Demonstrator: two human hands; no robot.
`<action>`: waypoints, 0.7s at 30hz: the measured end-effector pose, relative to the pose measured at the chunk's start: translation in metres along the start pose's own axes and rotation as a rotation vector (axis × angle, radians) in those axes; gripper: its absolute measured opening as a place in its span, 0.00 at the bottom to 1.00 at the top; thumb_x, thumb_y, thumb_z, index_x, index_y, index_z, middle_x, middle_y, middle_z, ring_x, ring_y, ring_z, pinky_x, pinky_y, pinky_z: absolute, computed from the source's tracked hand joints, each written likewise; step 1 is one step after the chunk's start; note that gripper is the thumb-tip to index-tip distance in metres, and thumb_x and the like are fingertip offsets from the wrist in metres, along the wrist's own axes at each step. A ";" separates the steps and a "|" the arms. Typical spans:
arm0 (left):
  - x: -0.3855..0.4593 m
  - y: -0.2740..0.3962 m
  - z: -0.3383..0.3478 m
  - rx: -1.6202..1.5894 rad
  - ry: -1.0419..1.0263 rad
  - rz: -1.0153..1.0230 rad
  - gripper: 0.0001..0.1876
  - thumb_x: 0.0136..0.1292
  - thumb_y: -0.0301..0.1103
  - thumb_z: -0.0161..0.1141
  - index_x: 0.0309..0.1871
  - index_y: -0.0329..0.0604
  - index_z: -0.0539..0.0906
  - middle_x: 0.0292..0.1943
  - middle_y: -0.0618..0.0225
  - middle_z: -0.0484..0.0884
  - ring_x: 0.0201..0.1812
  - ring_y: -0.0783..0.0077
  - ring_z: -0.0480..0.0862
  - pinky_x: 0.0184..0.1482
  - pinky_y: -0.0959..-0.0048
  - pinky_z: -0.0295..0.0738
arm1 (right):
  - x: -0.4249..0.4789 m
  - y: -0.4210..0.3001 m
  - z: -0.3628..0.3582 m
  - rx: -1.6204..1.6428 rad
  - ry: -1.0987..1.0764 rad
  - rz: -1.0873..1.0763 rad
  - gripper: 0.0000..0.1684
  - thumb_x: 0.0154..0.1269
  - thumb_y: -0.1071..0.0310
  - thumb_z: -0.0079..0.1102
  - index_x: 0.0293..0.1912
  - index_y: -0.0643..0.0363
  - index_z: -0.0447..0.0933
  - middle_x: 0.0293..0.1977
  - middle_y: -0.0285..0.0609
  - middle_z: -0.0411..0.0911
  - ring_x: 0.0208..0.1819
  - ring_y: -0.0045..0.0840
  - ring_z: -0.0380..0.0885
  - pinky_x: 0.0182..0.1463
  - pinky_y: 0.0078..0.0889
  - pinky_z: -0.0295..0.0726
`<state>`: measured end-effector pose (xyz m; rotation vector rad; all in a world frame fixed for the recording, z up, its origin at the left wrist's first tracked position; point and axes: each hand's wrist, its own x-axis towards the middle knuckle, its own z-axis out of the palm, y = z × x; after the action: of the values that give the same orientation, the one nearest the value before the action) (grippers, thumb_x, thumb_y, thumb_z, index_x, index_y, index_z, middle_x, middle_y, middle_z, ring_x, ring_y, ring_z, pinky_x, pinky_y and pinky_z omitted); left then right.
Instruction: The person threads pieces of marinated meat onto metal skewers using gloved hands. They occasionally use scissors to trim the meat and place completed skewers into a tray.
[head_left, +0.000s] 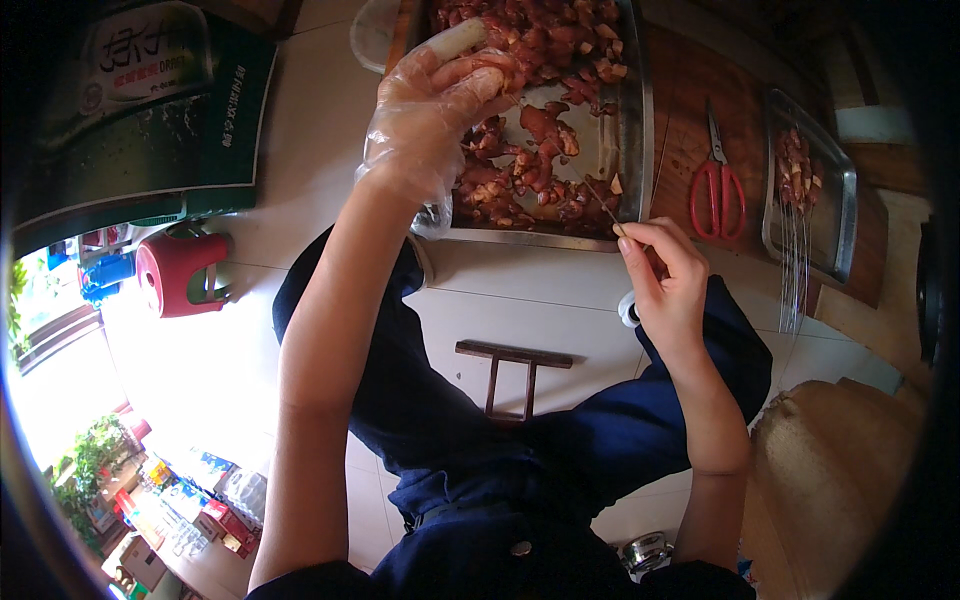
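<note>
My left hand (442, 105), in a clear plastic glove, is over the left side of a large metal tray (637, 135) of raw marinated meat pieces (525, 37). Its fingers are closed around a piece of meat at the tip of a thin metal skewer (592, 193). Bare and lower right, my right hand (664, 262) pinches the skewer's other end between thumb and fingers, just past the tray's near edge. Red-handled scissors (718, 180) lie on the wooden board to the right. Beyond them, a smaller metal tray (851, 195) holds several loaded skewers (796, 172), their bare ends sticking out over its near edge.
A wooden stool part (514, 352) shows between the legs. At the left are a green printed carton (150, 112) and a red plastic stool (180, 274). A tan cushion or cover (832, 457) lies lower right, and a metal container (646, 551) sits at the bottom.
</note>
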<state>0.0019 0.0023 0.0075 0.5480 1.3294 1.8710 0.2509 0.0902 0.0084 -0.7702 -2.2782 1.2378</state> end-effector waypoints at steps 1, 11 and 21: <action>0.000 -0.001 0.000 0.000 0.006 0.008 0.22 0.63 0.29 0.64 0.60 0.39 0.75 0.48 0.60 0.82 0.53 0.65 0.82 0.58 0.63 0.80 | 0.000 0.000 0.000 0.004 -0.001 0.012 0.05 0.62 0.80 0.60 0.39 0.66 0.79 0.31 0.41 0.76 0.26 0.19 0.75 0.28 0.18 0.72; -0.001 -0.011 -0.004 -0.189 -0.060 -0.169 0.23 0.62 0.31 0.66 0.59 0.38 0.75 0.52 0.60 0.80 0.55 0.65 0.81 0.59 0.64 0.79 | 0.001 -0.001 0.002 0.014 -0.006 -0.005 0.06 0.61 0.81 0.60 0.40 0.66 0.79 0.31 0.42 0.77 0.29 0.21 0.77 0.31 0.19 0.74; -0.002 -0.006 0.001 -0.231 -0.010 -0.037 0.24 0.65 0.22 0.58 0.64 0.37 0.68 0.47 0.63 0.82 0.49 0.67 0.82 0.55 0.65 0.81 | 0.003 0.001 0.007 0.030 0.005 -0.057 0.05 0.63 0.81 0.58 0.40 0.68 0.78 0.32 0.40 0.76 0.29 0.18 0.74 0.32 0.17 0.71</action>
<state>0.0053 0.0024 0.0025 0.4095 1.0907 1.9557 0.2444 0.0886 0.0042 -0.6920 -2.2568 1.2396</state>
